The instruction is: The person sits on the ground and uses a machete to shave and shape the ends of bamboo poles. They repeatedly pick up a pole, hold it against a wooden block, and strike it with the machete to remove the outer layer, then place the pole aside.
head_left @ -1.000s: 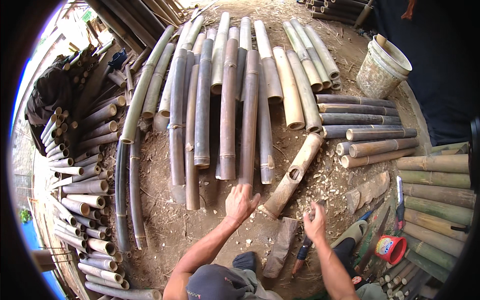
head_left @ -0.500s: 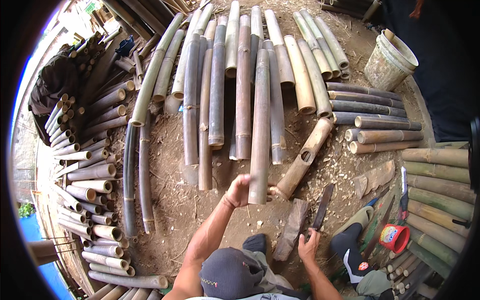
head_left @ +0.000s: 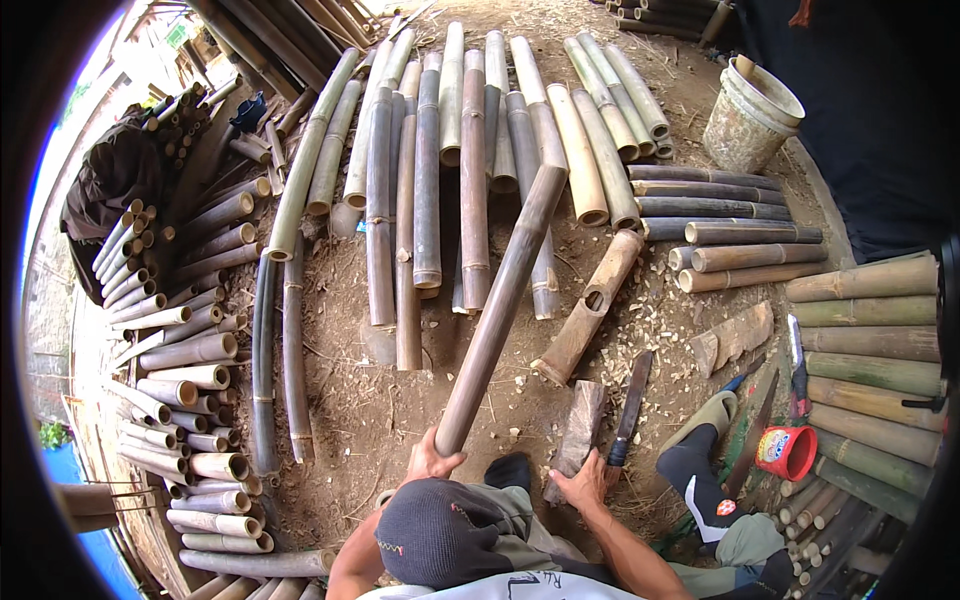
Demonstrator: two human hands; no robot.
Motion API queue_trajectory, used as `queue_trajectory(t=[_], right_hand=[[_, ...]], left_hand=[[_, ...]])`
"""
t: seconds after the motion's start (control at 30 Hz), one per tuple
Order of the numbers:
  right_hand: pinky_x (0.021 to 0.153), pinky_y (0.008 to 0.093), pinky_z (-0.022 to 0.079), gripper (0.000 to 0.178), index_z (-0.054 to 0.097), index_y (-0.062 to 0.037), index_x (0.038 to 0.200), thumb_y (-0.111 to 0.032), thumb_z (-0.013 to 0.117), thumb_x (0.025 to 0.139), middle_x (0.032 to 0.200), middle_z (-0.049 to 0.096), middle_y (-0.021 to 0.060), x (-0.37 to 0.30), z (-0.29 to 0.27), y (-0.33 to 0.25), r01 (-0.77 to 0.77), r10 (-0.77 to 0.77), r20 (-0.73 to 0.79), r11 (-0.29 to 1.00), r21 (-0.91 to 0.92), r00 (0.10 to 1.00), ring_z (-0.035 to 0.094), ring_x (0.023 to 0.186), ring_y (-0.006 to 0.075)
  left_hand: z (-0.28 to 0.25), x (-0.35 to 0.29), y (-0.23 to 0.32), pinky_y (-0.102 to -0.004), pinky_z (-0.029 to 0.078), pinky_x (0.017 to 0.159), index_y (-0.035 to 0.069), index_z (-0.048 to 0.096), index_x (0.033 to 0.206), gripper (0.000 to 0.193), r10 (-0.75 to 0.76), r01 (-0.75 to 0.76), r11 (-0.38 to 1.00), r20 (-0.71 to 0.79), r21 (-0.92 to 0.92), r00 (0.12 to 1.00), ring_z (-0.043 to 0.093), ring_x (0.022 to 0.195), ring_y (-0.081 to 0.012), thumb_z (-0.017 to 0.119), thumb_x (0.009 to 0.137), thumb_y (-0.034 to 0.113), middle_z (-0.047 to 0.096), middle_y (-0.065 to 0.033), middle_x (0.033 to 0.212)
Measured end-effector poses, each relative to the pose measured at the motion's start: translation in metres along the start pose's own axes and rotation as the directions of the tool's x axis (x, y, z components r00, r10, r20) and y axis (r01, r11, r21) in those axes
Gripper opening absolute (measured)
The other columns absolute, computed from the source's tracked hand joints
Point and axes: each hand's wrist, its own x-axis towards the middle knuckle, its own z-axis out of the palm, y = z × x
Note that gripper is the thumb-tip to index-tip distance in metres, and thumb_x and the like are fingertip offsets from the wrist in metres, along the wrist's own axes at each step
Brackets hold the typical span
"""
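My left hand (head_left: 433,458) is closed round the near end of a brownish bamboo tube (head_left: 502,310). The tube slants away to the right, its far end overlapping the row of other tubes. My right hand (head_left: 582,480) grips the near end of a rough wooden block (head_left: 580,425) on the ground, thumb on one side and fingers on the other. Just right of the block lies a machete (head_left: 630,410) with a dark blade, its handle close to my right fingers. Beyond the block rests a bamboo piece with a cut hole (head_left: 575,335).
Many bamboo tubes (head_left: 427,190) lie in a row ahead. Stacks line the left (head_left: 190,347) and right (head_left: 870,340). A dirty white bucket (head_left: 750,125) stands far right. A red tub (head_left: 785,453) and a wood offcut (head_left: 733,338) are nearer. A dark knit cap (head_left: 450,535) shows between my forearms.
My left hand has drawn the bamboo tube nearer and left, and the tube now tilts rightward. My right hand has shifted from beside the machete handle onto the wooden block.
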Motion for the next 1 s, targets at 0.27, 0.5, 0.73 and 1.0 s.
queue_trajectory(t=[0.27,0.5,0.73,1.0], right_hand=[[0.106,0.0468,0.04,0.119,0.021,0.0074,0.147,-0.057,0.082,0.067,0.138,0.041,0.0298,0.0,-0.005,0.005,0.014,-0.015,0.037,1.0,0.013,0.999,0.044,0.128,0.0439],[0.104,0.0473,0.041,0.119,0.022,0.0076,0.147,-0.057,0.082,0.067,0.138,0.043,0.0294,0.001,-0.009,0.0,0.032,-0.034,0.069,0.999,0.032,0.997,0.045,0.128,0.0444],[0.104,0.0477,0.041,0.117,0.023,0.0108,0.145,-0.054,0.082,0.067,0.135,0.044,0.0312,0.008,-0.014,0.004,0.007,-0.011,0.072,0.999,0.049,0.997,0.046,0.126,0.0449],[0.108,0.0452,0.038,0.123,0.022,0.0118,0.146,-0.054,0.086,0.064,0.139,0.042,0.0318,0.007,-0.012,-0.006,-0.027,0.022,0.161,0.999,0.029,0.987,0.043,0.13,0.0434]], left_hand=[[0.039,0.082,0.079,-0.045,0.055,0.08,-0.003,0.043,0.13,0.082,0.144,-0.135,0.956,0.017,-0.26,0.989,0.067,0.096,-0.0338,0.079,0.073,0.043,0.066,-0.0272,0.108],[0.053,0.222,0.214,-0.0542,0.037,0.109,-0.003,0.022,0.149,0.073,0.558,-0.379,0.806,-0.369,0.456,0.743,0.039,0.132,-0.046,0.057,0.085,0.009,0.026,-0.0343,0.147],[0.112,0.265,0.272,-0.038,0.056,0.078,-0.013,0.023,0.146,0.117,0.317,-0.136,0.754,-0.174,0.642,0.932,0.063,0.099,-0.0288,0.077,0.073,0.062,0.06,-0.0219,0.111],[0.09,0.275,0.234,-0.0367,0.056,0.078,-0.005,0.046,0.132,0.081,-0.008,-0.01,0.992,-0.139,-0.13,0.99,0.066,0.092,-0.0277,0.083,0.065,0.02,0.059,-0.0198,0.112]])
